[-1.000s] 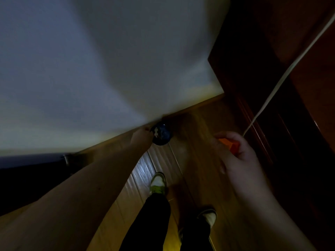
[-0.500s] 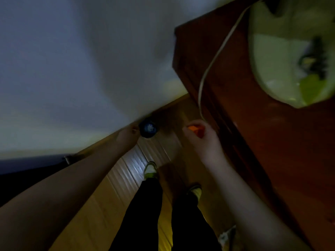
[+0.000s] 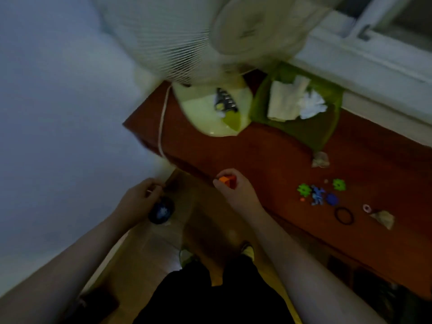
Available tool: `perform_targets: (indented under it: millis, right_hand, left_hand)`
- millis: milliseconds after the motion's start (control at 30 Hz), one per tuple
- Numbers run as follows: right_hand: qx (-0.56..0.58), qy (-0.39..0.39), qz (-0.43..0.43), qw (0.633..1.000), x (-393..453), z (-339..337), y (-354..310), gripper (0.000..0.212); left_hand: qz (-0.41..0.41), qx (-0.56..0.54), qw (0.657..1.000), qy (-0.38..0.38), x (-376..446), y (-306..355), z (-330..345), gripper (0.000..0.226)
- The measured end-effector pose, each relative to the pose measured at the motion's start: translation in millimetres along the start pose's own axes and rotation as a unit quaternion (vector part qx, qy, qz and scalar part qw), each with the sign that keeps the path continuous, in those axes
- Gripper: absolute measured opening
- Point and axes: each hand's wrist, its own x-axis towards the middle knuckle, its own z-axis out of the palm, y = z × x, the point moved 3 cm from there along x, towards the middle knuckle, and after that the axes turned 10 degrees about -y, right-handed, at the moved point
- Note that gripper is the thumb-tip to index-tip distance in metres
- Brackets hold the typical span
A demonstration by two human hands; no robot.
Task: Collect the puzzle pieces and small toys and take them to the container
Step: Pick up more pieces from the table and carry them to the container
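- Puzzle pieces (image 3: 318, 193): clustered on wooden cabinet (image 3: 268, 160).
- Right hand (image 3: 236, 190): fingers curled round orange block (image 3: 226, 180).
- Left hand (image 3: 138, 202): grips dark ball (image 3: 161, 211).

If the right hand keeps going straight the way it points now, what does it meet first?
The right hand, gripping a small orange block, points up-frame over the red-brown wooden cabinet top. First in line looks like the pale green fan base, though depth is unclear.

Both hands (image 3: 138, 197) (image 3: 236, 190) curled (each grip occupied), forearms extended.
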Motion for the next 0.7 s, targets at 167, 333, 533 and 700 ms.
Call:
perform_targets:
  millis: [167, 333, 533, 700]
  right_hand:
    - [0.061, 0.063, 0.003, 0.996, -45, -77, 32, 0.017]
    - [0.118, 0.126, 0.03, 0.985, -89, -151, 74, 0.015]
    - [0.112, 0.182, 0.028, 0.976, -131, -218, 116, 0.016]
    - [0.125, 0.193, 0.044, 0.972, -145, -244, 141, 0.014]
  left_hand:
    - [0.067, 0.034, 0.996, -0.056, 27, 92, 35, 0.012]
    - [0.155, 0.062, 0.976, -0.139, 39, 178, 99, 0.015]
    - [0.16, 0.095, 0.962, -0.198, 53, 243, 182, 0.021]
    - [0.157, 0.186, 0.948, -0.207, 70, 260, 222, 0.026]
